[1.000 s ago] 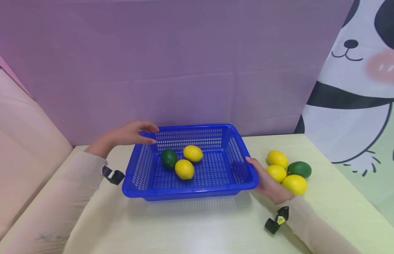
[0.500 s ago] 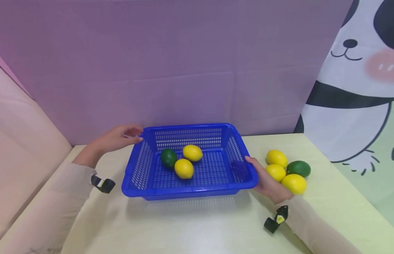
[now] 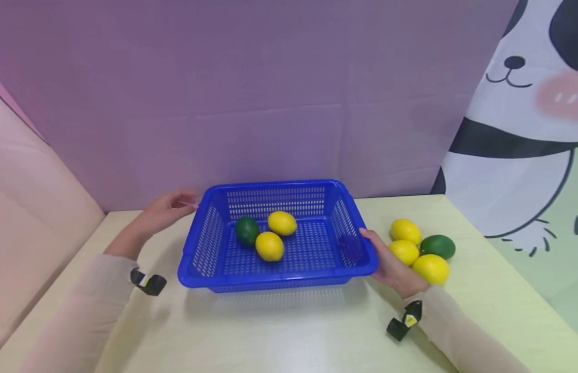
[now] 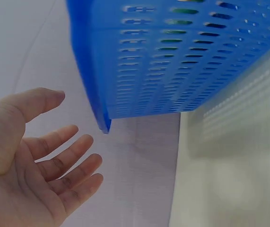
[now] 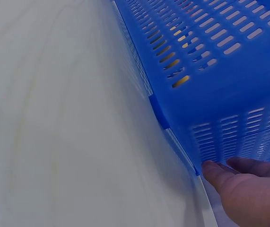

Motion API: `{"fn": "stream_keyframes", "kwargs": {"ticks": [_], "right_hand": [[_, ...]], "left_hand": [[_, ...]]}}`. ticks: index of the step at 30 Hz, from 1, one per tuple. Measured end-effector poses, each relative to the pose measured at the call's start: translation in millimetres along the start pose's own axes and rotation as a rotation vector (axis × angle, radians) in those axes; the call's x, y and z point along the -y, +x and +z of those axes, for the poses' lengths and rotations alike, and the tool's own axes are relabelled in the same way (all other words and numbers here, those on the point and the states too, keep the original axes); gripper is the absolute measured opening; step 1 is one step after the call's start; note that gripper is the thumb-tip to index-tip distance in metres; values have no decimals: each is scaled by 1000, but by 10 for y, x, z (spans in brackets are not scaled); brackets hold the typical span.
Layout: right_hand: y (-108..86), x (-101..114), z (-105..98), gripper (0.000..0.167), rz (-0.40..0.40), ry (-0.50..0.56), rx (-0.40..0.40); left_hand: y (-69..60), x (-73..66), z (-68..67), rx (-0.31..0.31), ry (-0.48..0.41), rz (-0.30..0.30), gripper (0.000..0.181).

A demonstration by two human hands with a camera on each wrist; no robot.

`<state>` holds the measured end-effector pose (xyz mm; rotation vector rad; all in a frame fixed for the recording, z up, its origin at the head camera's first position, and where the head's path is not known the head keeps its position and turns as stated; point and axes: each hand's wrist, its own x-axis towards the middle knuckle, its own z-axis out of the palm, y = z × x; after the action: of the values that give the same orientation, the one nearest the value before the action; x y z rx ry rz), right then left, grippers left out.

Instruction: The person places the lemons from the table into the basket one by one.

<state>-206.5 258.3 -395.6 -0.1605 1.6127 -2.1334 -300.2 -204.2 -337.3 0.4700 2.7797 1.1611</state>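
A blue plastic basket [image 3: 283,278] with slotted sides stands in the middle of the head view. Inside it lie two lemons [image 3: 269,246] and one dark green, lime-like fruit [image 3: 247,231], close together left of its middle. My left hand [image 3: 167,211] hovers just outside the basket's back left corner, its fingers loosely bent and holding nothing. In the left wrist view a gap shows between that hand [image 4: 45,163] and the basket's rim [image 4: 85,66]. My right hand [image 3: 395,267] holds the basket's right rim, thumb over the edge; its other fingers are largely hidden in the head view.
Right of the basket, several lemons [image 3: 431,269] and one dark green fruit [image 3: 438,246] lie grouped on the pale table [image 3: 289,336]. A purple cloth backdrop [image 3: 270,103] hangs behind the table. A panda-printed cloth [image 3: 517,181] stands at the right.
My left hand has moved left, from over the basket's back left part to outside its rim. The right hand, basket and fruit have stayed about where they were.
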Motion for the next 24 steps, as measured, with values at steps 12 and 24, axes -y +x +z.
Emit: {"fn": "stream_keyframes", "kwargs": {"ticks": [12, 24], "right_hand": [[12, 36, 25, 79, 18, -8, -7], [-6, 21, 17, 80, 23, -10, -10]], "left_hand": [[-69, 173, 139, 59, -43, -99, 58], [-136, 305, 209, 146, -231, -92, 65]]}}
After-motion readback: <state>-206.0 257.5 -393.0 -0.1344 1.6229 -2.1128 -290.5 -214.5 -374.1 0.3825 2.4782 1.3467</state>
